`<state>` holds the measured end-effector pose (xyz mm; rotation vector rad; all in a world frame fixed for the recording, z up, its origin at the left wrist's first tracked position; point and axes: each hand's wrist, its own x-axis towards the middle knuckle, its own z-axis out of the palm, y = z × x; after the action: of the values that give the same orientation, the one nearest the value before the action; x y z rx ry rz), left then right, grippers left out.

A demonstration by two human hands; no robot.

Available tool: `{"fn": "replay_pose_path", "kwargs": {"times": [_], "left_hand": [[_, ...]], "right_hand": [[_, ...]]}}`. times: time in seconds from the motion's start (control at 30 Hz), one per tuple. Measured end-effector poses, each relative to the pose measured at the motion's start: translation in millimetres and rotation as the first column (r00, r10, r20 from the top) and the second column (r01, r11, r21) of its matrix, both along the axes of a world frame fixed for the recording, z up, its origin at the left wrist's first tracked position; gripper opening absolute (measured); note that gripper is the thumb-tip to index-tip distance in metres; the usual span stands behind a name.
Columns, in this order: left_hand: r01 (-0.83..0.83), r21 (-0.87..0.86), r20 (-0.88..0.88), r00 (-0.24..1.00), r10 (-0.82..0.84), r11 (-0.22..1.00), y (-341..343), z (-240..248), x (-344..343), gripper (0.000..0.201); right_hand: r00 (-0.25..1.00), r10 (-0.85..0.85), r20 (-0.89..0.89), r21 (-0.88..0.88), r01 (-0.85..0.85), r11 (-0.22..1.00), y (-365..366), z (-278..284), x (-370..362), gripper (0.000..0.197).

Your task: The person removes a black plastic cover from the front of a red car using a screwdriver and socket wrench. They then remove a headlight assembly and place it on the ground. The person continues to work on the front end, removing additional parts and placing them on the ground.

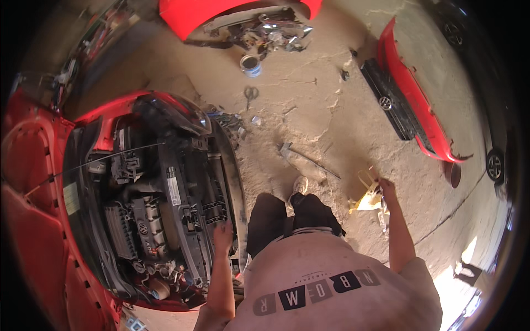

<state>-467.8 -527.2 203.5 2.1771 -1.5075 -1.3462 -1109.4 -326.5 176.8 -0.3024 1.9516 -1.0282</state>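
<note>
At the far left I see the raised red hood [33, 171], then the open engine bay [130, 182]. My left hand [223, 237] is at the car's black front frame [179, 182]; I cannot tell whether its fingers grasp or merely rest. The frame's long axis runs up and down my view, just left of that hand, which is far nearer to it than the other. Ahead, between the hands, a long-handled metal tool [307, 159] lies aslant on the floor [303, 118]. Further right, my right hand [388, 188] has fingers bent at a yellowish-white bundle [369, 202], just to its left; I cannot tell if they grip it. Beyond lies a red bumper [415, 91].
</note>
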Motion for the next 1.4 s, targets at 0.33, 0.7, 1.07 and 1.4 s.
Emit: {"fn": "replay_pose_path", "kwargs": {"times": [0.33,0.7,1.07,1.4], "left_hand": [[-0.094,0.348,0.062,0.995,0.077,0.933,90,-105,36,0.042],[-0.286,0.184,-0.312,0.891,0.331,0.941,-222,-70,-57,0.027],[-0.631,0.191,-0.167,0.734,0.658,0.752,-200,-105,-62,0.031],[-0.918,0.242,0.033,0.330,0.943,0.313,-134,-81,-240,0.031]], "right_hand": [[0.966,0.250,-0.069,0.188,-0.233,0.954,-108,-8,-12,0.032],[0.950,0.294,0.107,0.423,-0.311,0.851,-167,41,7,0.028],[0.790,0.612,0.030,0.277,-0.595,0.755,-448,28,-55,0.029],[0.072,0.964,-0.257,0.460,-0.868,0.187,-758,37,-94,0.041]]}}
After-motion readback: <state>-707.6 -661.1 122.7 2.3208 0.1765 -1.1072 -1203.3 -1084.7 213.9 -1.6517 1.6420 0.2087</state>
